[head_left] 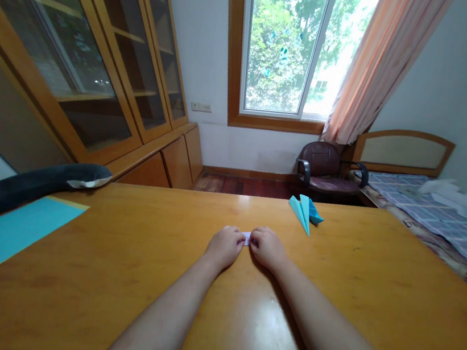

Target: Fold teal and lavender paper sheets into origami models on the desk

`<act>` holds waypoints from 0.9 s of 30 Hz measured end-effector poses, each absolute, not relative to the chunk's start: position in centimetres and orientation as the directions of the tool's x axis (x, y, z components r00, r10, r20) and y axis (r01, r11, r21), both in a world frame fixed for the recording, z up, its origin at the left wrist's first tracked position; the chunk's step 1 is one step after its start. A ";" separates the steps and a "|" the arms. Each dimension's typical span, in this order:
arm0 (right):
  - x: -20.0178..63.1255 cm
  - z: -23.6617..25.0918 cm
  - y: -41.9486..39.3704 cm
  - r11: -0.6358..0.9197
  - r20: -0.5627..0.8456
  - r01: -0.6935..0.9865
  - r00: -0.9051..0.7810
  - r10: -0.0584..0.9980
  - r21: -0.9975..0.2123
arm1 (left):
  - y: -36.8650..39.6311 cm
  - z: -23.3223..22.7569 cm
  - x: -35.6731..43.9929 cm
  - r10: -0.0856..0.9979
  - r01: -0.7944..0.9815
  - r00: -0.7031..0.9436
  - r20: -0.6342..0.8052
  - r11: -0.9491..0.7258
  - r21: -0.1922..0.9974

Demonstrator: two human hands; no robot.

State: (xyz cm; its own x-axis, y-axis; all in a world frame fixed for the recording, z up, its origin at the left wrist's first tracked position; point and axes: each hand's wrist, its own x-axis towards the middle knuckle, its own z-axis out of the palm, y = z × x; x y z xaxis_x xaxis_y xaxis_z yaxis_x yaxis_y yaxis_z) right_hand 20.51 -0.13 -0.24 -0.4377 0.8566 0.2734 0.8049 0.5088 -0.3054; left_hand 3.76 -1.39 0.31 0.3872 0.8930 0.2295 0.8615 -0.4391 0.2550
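A small piece of pale lilac paper (246,238) lies on the wooden table between my two hands, mostly covered by them. My left hand (226,247) is closed on its left side, fingers curled at the paper's edge. From the right, my right hand (267,247) is likewise closed on the paper, its thumb and fingers bunched together. How the paper is folded under the fingers I cannot make out. Beyond my right hand, towards the table's far edge, rests a folded blue paper plane (304,212).
On the left, a dark plush toy (29,185) with white parts lies over a turquoise sheet (22,239) on the table (125,275). Behind the table stand a glass-door cabinet (140,99), a maroon armchair (324,167) and a bed (436,207) at the right.
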 end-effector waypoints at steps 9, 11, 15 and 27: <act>20.9 0.0 -0.3 0.499 0.273 0.806 -0.426 0.862 -0.319 | -1.7 0.2 3.7 0.871 0.814 0.431 0.233 -0.487 0.316; 21.0 0.0 -0.3 0.495 0.269 0.807 -0.423 0.865 -0.322 | -1.6 0.1 3.4 0.870 0.802 0.434 0.234 -0.492 0.339; 21.0 -0.1 -0.3 0.486 0.259 0.812 -0.418 0.871 -0.324 | -1.2 -0.2 2.8 0.858 0.779 0.450 0.245 -0.512 0.362; 21.9 0.0 0.1 0.388 0.215 0.882 -0.339 0.916 -0.267 | -0.8 0.4 0.7 0.826 0.747 0.529 0.196 -0.563 0.353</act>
State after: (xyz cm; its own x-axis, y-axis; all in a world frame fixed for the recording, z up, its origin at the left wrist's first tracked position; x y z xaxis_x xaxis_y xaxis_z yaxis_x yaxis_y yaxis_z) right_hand 21.88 0.06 -0.02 -0.3385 0.9161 0.2147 0.8819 0.3885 -0.2670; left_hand 0.75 -0.79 0.41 0.5291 0.8256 0.1960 0.7474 -0.5628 0.3532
